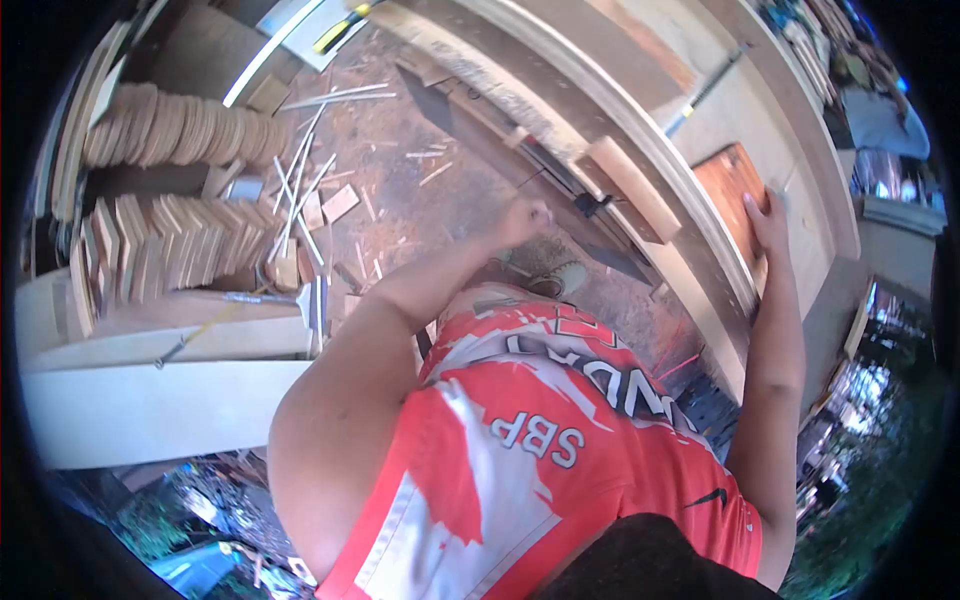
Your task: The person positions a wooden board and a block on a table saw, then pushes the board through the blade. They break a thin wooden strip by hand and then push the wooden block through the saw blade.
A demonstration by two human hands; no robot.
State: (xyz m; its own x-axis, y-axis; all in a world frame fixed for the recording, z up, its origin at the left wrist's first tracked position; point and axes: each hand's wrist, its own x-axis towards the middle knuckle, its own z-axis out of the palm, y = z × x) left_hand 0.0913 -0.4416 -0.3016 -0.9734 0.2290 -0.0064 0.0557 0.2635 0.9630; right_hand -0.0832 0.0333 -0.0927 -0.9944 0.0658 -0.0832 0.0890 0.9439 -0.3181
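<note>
I look down over my red printed shirt (540, 430) at a long pale workbench (700, 250) that runs diagonally across the right. My right hand (768, 222) lies flat, fingers stretched out, on a reddish-brown wooden board (728, 180) on the benchtop. Lower down, by the bench's near edge, my left hand (522, 220) is curled into a fist close to a dark rail (520, 160). It is blurred, and nothing shows in it. A pale wooden block (632, 188) sits on the bench edge between my hands.
Stacks of small cut wood pieces (170, 130) stand at the left, with more (150, 250) below them. Thin wood strips (300, 180) and scraps litter the dirt floor. A wide pale board (150, 405) lies at lower left. A shoe (562, 280) is under me.
</note>
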